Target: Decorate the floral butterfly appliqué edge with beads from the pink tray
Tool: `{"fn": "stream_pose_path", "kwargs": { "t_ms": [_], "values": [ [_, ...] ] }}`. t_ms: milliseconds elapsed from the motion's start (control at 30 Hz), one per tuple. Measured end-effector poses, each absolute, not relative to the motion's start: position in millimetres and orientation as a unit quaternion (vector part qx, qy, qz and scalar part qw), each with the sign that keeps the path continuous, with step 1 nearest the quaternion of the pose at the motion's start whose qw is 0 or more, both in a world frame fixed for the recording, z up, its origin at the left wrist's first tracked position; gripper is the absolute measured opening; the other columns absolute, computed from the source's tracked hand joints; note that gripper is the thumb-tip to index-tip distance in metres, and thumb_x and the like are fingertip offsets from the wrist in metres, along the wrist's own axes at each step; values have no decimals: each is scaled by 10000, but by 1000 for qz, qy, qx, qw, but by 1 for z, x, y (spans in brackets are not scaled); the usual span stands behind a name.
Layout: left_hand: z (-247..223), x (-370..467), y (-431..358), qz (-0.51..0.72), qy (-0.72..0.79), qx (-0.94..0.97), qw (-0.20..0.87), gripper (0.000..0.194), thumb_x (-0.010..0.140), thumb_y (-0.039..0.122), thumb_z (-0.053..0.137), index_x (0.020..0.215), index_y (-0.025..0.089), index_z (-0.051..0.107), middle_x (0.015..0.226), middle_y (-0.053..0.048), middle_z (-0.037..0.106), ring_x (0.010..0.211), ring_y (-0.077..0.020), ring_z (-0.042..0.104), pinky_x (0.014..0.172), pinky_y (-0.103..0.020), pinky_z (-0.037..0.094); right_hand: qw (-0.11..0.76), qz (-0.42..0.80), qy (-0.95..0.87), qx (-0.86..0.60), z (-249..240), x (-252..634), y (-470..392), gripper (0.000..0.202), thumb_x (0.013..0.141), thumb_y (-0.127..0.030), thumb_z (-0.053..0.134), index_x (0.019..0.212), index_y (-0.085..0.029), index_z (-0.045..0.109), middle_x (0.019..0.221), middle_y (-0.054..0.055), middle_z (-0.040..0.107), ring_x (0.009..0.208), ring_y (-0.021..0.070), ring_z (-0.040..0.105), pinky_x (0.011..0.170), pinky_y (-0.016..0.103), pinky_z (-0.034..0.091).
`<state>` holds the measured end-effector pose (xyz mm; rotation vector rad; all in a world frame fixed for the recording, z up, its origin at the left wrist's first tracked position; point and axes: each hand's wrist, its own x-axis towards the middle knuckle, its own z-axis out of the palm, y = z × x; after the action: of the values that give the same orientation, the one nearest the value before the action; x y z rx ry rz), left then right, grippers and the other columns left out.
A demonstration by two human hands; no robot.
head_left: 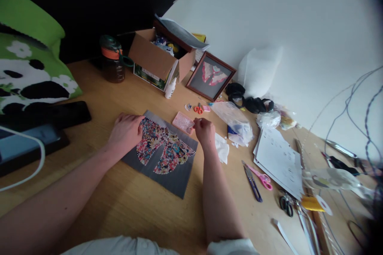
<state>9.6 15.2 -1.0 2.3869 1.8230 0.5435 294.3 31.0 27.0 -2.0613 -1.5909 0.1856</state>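
A grey sheet lies on the table, bearing a butterfly of flowered fabric edged with small pale dots. My left hand rests over the sheet's upper left edge, fingers lying down and apart, holding nothing. At the sheet's far right side is a small pink tray with tiny clear or pale bits in it. My right hand is at the tray's right end, its fingers pinched together; what they hold, if anything, is too small to make out. A crumpled white tissue lies beside my right wrist.
Behind the tray are orange-handled scissors, a white bottle, an open cardboard box and a framed butterfly. To the right lie pink scissors, dark blue snips and white papers. A drink bottle stands back left.
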Motion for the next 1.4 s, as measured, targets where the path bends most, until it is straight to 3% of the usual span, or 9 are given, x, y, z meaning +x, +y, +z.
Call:
{"fn": "stream_pose_path", "kwargs": {
  "t_ms": [233, 433, 600, 800, 1400],
  "values": [
    [1, 11, 15, 177, 598, 781, 44, 432, 879, 165, 446, 1255, 108, 650, 1141, -156, 735, 1059, -303, 670, 1058, -487, 423, 346, 126, -572, -733, 36, 295, 29, 331, 895, -386, 534, 666, -193, 676, 651, 82, 745, 679, 218, 716, 642, 277, 466],
    [7, 15, 11, 174, 612, 769, 59, 408, 884, 144, 469, 1245, 114, 657, 1157, -148, 731, 1082, -292, 664, 1090, -483, 398, 428, 283, -589, -624, 49, 274, 20, 434, 824, -576, 610, 741, -165, 722, 578, 51, 699, 535, 165, 634, 559, 272, 476],
    [8, 16, 11, 173, 617, 764, 70, 397, 883, 129, 485, 1241, 127, 658, 1168, -139, 727, 1095, -278, 657, 1099, -481, 393, 320, 417, -676, -517, 57, 239, 8, 462, 797, -625, 663, 702, -177, 723, 596, 42, 702, 559, 152, 612, 564, 269, 469],
    [7, 15, 10, 179, 614, 765, 72, 402, 884, 118, 488, 1253, 132, 647, 1180, -123, 726, 1109, -274, 650, 1105, -480, 388, 220, 440, -732, -471, 48, 220, 0, 470, 871, -610, 614, 692, -186, 709, 637, 31, 722, 544, 128, 549, 525, 257, 378],
    [9, 15, 9, 180, 611, 768, 69, 385, 895, 129, 473, 1239, 114, 644, 1142, -137, 729, 1090, -279, 651, 1092, -481, 391, 200, 428, -761, -445, 45, 206, -3, 490, 902, -623, 569, 674, -205, 683, 672, 39, 729, 600, 153, 609, 582, 282, 441]
  ]
}}
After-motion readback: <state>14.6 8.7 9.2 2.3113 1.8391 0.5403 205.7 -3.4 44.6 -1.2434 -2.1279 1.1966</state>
